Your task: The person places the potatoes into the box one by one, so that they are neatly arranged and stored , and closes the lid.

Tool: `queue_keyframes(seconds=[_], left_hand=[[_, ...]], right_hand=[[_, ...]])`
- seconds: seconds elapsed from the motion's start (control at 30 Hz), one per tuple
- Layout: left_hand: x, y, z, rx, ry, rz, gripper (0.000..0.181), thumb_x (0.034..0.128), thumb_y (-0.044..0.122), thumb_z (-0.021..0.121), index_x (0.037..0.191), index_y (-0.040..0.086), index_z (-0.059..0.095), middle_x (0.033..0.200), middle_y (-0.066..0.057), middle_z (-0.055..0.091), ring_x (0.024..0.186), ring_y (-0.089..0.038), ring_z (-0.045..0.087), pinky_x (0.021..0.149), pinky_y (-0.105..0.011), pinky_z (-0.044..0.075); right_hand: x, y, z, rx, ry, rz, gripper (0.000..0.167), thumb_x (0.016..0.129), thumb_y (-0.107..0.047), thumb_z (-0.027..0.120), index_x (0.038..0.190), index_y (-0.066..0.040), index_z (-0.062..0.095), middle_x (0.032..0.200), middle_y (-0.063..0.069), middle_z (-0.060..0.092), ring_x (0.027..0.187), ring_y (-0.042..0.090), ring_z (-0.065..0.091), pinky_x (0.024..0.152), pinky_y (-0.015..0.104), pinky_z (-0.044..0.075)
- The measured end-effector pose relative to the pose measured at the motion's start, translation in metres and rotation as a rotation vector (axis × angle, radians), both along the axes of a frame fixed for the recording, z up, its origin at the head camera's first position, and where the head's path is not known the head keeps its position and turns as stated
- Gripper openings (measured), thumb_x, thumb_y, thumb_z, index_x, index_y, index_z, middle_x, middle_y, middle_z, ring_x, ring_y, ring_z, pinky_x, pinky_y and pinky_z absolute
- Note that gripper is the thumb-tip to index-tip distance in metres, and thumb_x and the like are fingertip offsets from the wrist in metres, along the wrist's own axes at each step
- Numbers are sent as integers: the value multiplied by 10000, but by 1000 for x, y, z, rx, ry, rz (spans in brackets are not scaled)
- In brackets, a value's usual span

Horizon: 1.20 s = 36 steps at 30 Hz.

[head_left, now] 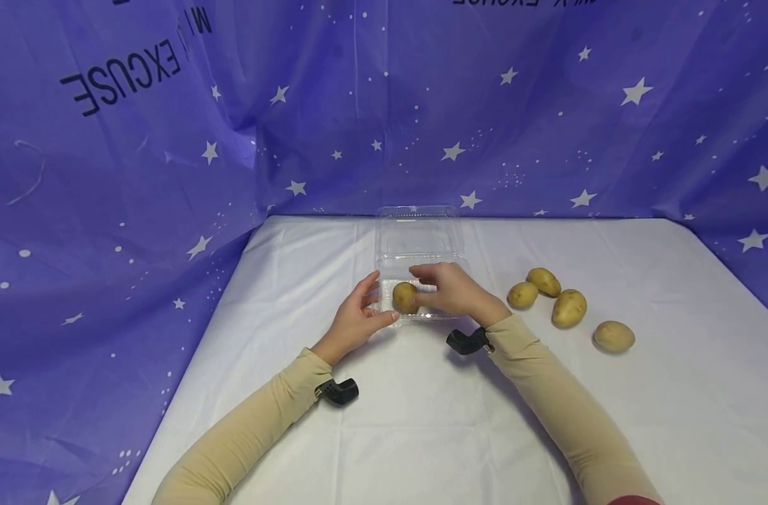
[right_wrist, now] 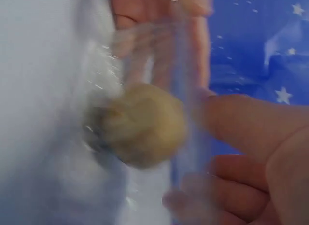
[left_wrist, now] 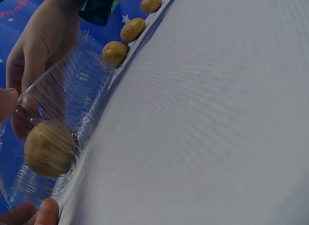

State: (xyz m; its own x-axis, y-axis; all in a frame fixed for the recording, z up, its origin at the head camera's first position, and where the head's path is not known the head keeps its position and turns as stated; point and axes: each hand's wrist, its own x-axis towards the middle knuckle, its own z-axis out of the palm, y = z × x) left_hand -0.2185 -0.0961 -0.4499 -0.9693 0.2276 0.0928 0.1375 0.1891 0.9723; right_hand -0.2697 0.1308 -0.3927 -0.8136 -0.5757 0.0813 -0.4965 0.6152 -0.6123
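A round brown potato (head_left: 405, 297) lies inside a clear plastic clamshell container (head_left: 421, 317), near its left end. My left hand (head_left: 352, 324) grips the container's left end, thumb at the front and fingers round the far side. Over the container's right part is my right hand (head_left: 453, 289), fingers and thumb spread and loosely bent. In the blurred right wrist view its thumb (right_wrist: 241, 119) is close to the potato (right_wrist: 147, 126), with what looks like a small gap. Through the clear wall, the left wrist view also shows this potato (left_wrist: 50, 148).
The container's lid (head_left: 419, 231) stands open at the back. Several loose potatoes lie to the right, among them one (head_left: 569, 308) in a close group and another (head_left: 614, 337) apart. A white cloth covers the table (head_left: 396, 435); a blue starry curtain (head_left: 421, 105) hangs behind.
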Motion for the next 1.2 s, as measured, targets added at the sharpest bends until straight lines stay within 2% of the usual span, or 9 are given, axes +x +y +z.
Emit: queue_keyframes(seconds=[0.27, 0.43, 0.5, 0.57, 0.67, 0.73, 0.8, 1.0, 1.2], left_hand=[[-2, 1, -1, 2, 10, -7, 903, 854, 96, 776, 1605, 53, 275, 1586, -254, 378, 1401, -432, 468, 1029, -398, 506], [-1, 3, 1, 9, 3, -9, 910, 852, 96, 778, 1607, 59, 272, 1589, -245, 379, 1407, -422, 463, 1049, -438, 494], [-1, 3, 1, 11, 0, -8, 911, 851, 91, 779, 1607, 61, 274, 1591, -245, 378, 1409, -423, 460, 1062, -461, 487], [-2, 3, 0, 8, -1, -7, 913, 850, 91, 781, 1608, 63, 274, 1592, -243, 378, 1412, -423, 458, 1062, -464, 486], [-1, 2, -1, 3, -3, -3, 913, 849, 95, 785, 1608, 69, 277, 1595, -240, 378, 1414, -425, 457, 1072, -478, 483], [-1, 1, 0, -2, -2, -1, 908, 852, 100, 783, 1607, 67, 280, 1596, -244, 376, 1412, -430, 458, 1077, -492, 483], [-1, -1, 0, -2, -6, 2, 900, 856, 100, 779, 1606, 67, 283, 1597, -248, 373, 1409, -434, 459, 1087, -515, 478], [0, -1, 2, -7, -14, 5, 902, 855, 100, 778, 1607, 70, 281, 1599, -248, 372, 1419, -431, 454, 1092, -511, 478], [0, -1, 1, -16, -13, 2, 905, 857, 111, 781, 1608, 73, 278, 1603, -242, 370, 1430, -430, 447, 1093, -502, 480]], right_hand=[[5, 53, 25, -86, 79, -138, 497, 938, -151, 705, 1370, 68, 595, 1378, 246, 631, 1220, 399, 660, 1059, 489, 517], [15, 97, 39, -96, 128, -245, 466, 959, -159, 692, 1361, 60, 606, 1360, 254, 638, 1214, 423, 654, 1048, 502, 502], [21, 114, 45, -87, 128, -286, 474, 970, -186, 686, 1371, 51, 602, 1358, 254, 639, 1207, 428, 654, 1025, 348, 541], [27, 130, 48, -81, 126, -325, 488, 977, -215, 681, 1382, 42, 595, 1361, 256, 637, 1201, 442, 650, 970, 161, 523], [34, 151, 51, -92, 128, -372, 509, 978, -239, 684, 1393, 38, 587, 1358, 270, 632, 1071, 83, 734, 841, -35, 390], [36, 164, 51, -91, 128, -407, 520, 980, -262, 684, 1400, 27, 584, 1357, 278, 628, 969, -157, 650, 818, -47, 370], [39, 175, 51, -89, 123, -442, 531, 980, -285, 684, 1407, 13, 584, 1354, 277, 629, 885, -330, 474, 804, -44, 369], [47, 200, 49, -44, 102, -527, 579, 970, -368, 690, 1425, -27, 581, 1366, 230, 644, 877, -335, 481, 794, -50, 365], [49, 220, 43, 17, 65, -526, 665, 956, -405, 701, 1444, 16, 541, 1404, 281, 590, 901, -362, 405, 767, -55, 334]])
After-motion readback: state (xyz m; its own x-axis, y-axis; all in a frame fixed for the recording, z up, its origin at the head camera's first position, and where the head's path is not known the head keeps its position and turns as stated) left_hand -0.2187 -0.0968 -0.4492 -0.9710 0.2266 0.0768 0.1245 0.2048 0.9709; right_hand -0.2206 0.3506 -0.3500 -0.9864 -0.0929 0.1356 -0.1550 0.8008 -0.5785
